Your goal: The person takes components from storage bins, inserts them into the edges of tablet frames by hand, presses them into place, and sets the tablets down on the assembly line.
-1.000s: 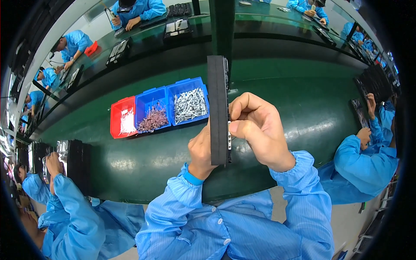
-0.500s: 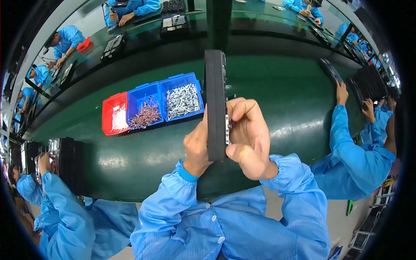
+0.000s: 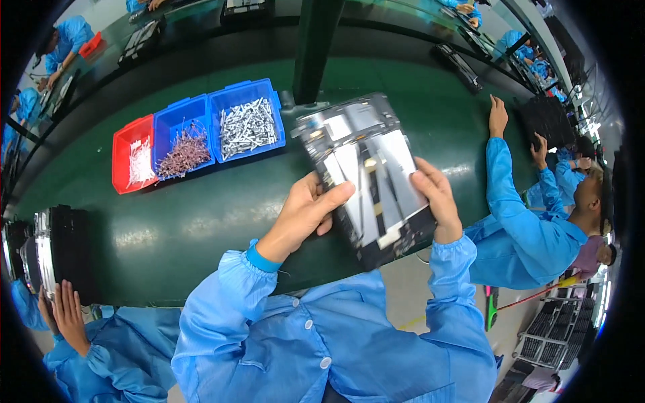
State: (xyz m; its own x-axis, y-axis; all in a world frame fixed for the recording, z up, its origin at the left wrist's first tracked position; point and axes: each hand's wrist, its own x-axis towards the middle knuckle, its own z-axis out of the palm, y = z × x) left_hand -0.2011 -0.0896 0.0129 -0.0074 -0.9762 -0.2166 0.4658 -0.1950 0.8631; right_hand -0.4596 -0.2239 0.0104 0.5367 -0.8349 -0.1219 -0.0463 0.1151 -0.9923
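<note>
Between my two hands I hold a tablet-like device (image 3: 396,191) with its inside exposed: silver battery-like panels, dark strips and a black frame. It is tilted above the bench and slightly blurred. My left hand (image 3: 306,211) grips its left edge, the thumb lying on the inner face. On the right edge my right hand (image 3: 438,198) is closed, thumb on the face and fingers mostly behind. Left of the device stand a blue bin of small silvery metal parts (image 3: 247,127), a blue bin of thin reddish-brown wired parts (image 3: 183,151) and a red bin of white slender pieces (image 3: 140,161).
A dark post (image 3: 316,54) rises behind the device from the green bench (image 3: 175,248). Stacked dark devices (image 3: 64,255) stand at the left by a co-worker's hands (image 3: 70,316). At the right, another co-worker's arm (image 3: 504,174) reaches over the bench toward another device (image 3: 459,67).
The device has turned from edge-on to showing its inner face. My right hand now grips its right edge. The view has shifted, and the right co-worker's hand is off the device there.
</note>
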